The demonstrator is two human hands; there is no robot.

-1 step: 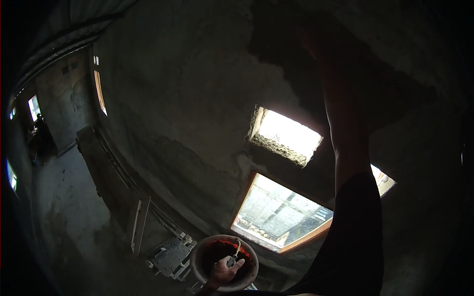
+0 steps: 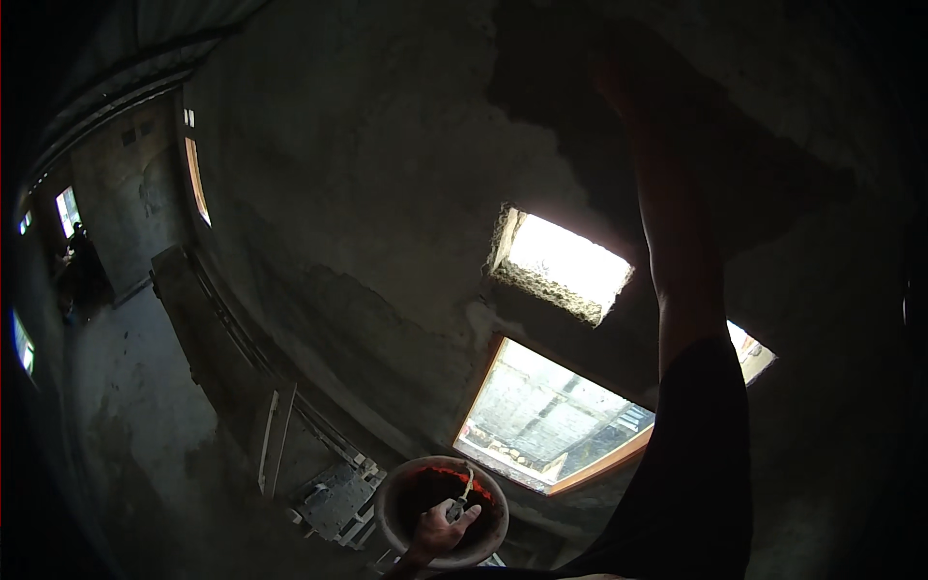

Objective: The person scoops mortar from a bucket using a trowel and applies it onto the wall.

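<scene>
At the bottom, my left hand [image 2: 443, 527] is closed on a small hand tool [image 2: 460, 498] with a pale bent part, over a round bucket [image 2: 396, 517] with a dark, partly red inside. My right arm stretches up along the rough plaster wall [image 2: 387, 174] on the right. My right hand [image 2: 609, 77] is at a dark patch of the wall near the top; it is too dim to show its fingers or anything in them.
The wall has a rough rectangular opening [image 2: 565, 256], a wood-framed window [image 2: 541, 416] and another opening [image 2: 744, 353]. A long board [image 2: 193, 319] and planks [image 2: 333, 507] lie at lower left. An indistinct dark shape [image 2: 77, 271] stands by the far doorway.
</scene>
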